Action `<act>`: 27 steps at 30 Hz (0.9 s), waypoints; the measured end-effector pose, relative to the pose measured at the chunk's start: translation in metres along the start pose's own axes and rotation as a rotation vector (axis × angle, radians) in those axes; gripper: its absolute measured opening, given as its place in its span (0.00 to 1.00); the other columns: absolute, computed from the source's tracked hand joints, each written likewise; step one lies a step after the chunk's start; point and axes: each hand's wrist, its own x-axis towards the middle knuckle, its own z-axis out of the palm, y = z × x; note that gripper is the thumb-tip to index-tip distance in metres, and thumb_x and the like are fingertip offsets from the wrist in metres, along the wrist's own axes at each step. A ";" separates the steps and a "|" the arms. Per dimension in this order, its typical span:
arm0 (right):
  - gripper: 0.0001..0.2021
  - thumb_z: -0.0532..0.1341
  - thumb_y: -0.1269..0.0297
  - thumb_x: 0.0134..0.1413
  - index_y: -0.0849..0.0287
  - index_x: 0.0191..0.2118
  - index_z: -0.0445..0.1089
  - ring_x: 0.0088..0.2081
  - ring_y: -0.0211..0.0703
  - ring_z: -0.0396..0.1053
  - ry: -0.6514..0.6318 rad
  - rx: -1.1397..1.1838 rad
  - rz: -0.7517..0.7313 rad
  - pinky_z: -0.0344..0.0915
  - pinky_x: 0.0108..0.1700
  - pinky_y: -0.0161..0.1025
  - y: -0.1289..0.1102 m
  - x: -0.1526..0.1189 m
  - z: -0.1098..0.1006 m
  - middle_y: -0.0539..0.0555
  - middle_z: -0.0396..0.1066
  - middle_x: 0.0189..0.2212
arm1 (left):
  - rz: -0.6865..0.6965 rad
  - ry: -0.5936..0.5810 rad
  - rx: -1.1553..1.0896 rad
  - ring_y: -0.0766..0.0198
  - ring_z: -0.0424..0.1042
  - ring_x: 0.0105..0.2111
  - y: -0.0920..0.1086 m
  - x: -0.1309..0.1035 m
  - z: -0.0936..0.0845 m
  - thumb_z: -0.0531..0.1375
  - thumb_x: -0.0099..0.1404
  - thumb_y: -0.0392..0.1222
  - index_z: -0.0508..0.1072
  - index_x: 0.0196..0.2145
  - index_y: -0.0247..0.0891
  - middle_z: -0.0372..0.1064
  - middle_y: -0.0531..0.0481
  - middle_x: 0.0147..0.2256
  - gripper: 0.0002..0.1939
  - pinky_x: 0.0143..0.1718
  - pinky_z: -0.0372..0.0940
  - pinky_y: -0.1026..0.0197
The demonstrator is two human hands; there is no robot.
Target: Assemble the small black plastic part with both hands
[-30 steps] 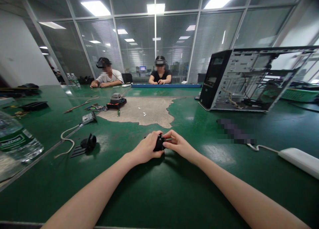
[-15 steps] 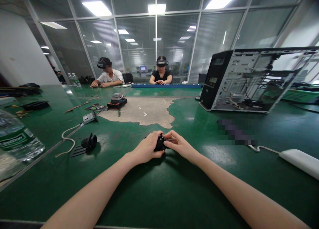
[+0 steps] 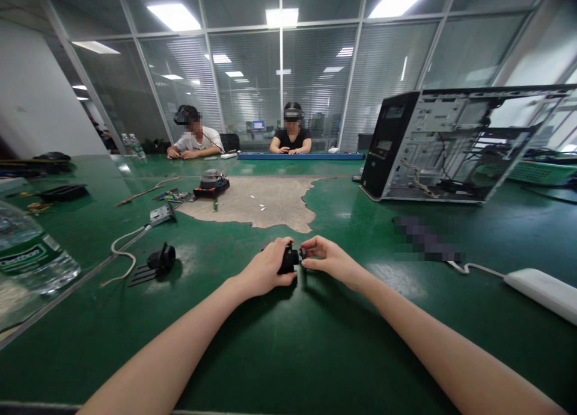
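Note:
My left hand (image 3: 267,267) is wrapped round a black device (image 3: 289,259) with a short round barrel pointing right; its kind is unclear, and my fingers hide much of it. Just right of the barrel, my right hand (image 3: 328,258) pinches a small dark ring-like piece (image 3: 302,254) between thumb and fingers. A narrow gap separates this piece from the barrel. Both hands are low over the green tabletop (image 3: 288,343). To the left lies a black part with a round end and flat prongs (image 3: 158,260), apart from my hands.
A water bottle (image 3: 33,252) stands at the left. An opened computer case (image 3: 392,147) sits at the right, with a white power strip (image 3: 543,288) nearer me. A bare tan patch (image 3: 274,198) carries a grey-and-red device (image 3: 211,184). Two people in headsets sit across the table.
My right hand has drawn slightly right, taking the small dark piece away from the black device's barrel. The barrel end now shows. My left hand has hardly moved.

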 end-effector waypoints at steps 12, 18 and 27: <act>0.17 0.65 0.61 0.37 0.59 0.34 0.62 0.33 0.38 0.67 -0.029 0.119 0.068 0.66 0.38 0.42 0.008 0.008 0.017 0.51 0.65 0.33 | -0.009 0.007 -0.010 0.55 0.60 0.45 -0.001 -0.001 0.003 0.59 0.51 0.41 0.49 0.51 0.42 0.56 0.45 0.46 0.31 0.44 0.60 0.52; 0.14 0.65 0.64 0.38 0.58 0.32 0.60 0.39 0.41 0.66 -0.073 -0.007 -0.167 0.62 0.44 0.42 0.000 0.001 0.017 0.49 0.64 0.35 | 0.011 0.009 0.000 0.55 0.60 0.44 0.000 -0.002 0.002 0.58 0.52 0.42 0.50 0.50 0.41 0.56 0.45 0.45 0.29 0.42 0.61 0.52; 0.14 0.62 0.60 0.42 0.58 0.34 0.61 0.38 0.40 0.66 -0.024 0.021 -0.065 0.62 0.43 0.42 0.000 0.000 0.021 0.51 0.65 0.36 | -0.004 0.009 -0.009 0.55 0.60 0.45 0.000 -0.001 0.003 0.59 0.52 0.41 0.50 0.50 0.42 0.56 0.45 0.45 0.31 0.44 0.60 0.52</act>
